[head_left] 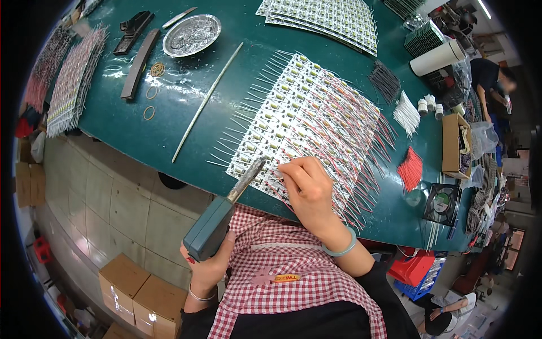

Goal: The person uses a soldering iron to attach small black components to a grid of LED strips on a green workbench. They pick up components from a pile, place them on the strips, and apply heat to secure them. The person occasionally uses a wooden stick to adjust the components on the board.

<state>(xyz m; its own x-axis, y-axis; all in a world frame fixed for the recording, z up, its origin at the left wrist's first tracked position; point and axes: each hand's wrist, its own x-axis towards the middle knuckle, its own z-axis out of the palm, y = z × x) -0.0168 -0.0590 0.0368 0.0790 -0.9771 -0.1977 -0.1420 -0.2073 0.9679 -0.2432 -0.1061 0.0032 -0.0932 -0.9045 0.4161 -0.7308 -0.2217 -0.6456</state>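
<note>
My left hand (210,268) grips a dark green soldering gun (210,227) by its body. Its metal tip reaches up onto a white panel of small circuit boards (270,124) lying on the table before me. My right hand (312,191) is pinched near that tip, low on the panel; a thin wire seems to be between thumb and forefinger, its far end hidden. Red and white wires (344,133) cover the panel's right part and hang past its edge. White wires stick out along its left edge.
The green table (186,147) also bears a thin rod (206,104), a metal bowl (182,48), stacked panels (322,25), and bundles of black (385,81), white (406,114) and red wires (411,170). A fan (442,202) and a cardboard box (451,144) stand right. A person (485,79) is beyond.
</note>
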